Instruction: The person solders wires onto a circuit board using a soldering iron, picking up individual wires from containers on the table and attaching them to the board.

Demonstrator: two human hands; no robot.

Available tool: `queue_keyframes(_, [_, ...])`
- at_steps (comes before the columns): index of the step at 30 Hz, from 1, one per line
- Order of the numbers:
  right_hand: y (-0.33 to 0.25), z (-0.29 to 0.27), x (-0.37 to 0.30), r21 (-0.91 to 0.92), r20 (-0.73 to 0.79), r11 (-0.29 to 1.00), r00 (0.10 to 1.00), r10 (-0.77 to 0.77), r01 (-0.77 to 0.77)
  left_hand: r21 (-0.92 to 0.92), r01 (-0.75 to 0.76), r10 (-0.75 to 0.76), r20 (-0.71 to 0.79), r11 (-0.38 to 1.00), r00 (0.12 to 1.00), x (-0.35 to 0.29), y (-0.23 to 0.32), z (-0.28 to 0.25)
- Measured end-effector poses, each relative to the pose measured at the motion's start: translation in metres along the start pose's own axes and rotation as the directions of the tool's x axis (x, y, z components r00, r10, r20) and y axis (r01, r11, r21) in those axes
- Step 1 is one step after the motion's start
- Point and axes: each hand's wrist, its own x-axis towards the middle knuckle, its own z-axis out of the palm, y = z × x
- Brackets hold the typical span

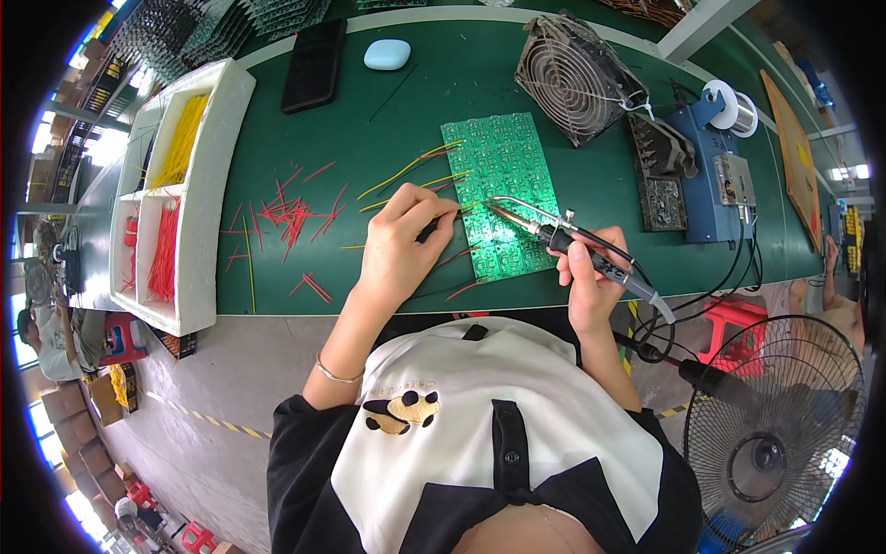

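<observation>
A green circuit board panel (509,148) lies on the green bench top, with several yellow and red wires reaching out from its left side. My left hand (404,242) is closed in a pinch at the panel's left edge, on a yellow wire (450,215) whose end meets the board. In my right hand (595,277) is a soldering iron (591,257) with a thin metal solder feed tube (524,203) fixed alongside. The iron's tip rests at or just above the board, close to that wire's end; contact cannot be made out.
Loose red wires (288,214) lie left of my hand, beside a white foam box (221,120) of yellow and red wires. Behind are a black phone (315,66), a pale blue case (387,54) and a small fan (580,83). A blue soldering station (706,175) with solder spool (734,109) stands right.
</observation>
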Motion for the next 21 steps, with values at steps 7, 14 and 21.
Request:
queue_keyframes(7, [0.0004,-0.0018,-0.0004,-0.021,0.022,1.000,1.000,-0.001,0.002,0.005,-0.020,0.020,-0.014,1.000,1.000,0.0010,-0.0011,0.0016])
queue_keyframes(14, [-0.0024,0.0005,-0.0010,-0.106,0.018,0.994,1.000,-0.022,0.024,0.021,-0.022,0.022,-0.023,1.000,0.999,-0.0005,0.0001,0.0007])
queue_keyframes(21, [-0.0019,-0.0010,-0.0007,-0.040,0.012,0.999,1.000,-0.011,0.011,0.022,-0.031,0.031,-0.026,0.999,0.999,-0.0011,0.0000,0.0014])
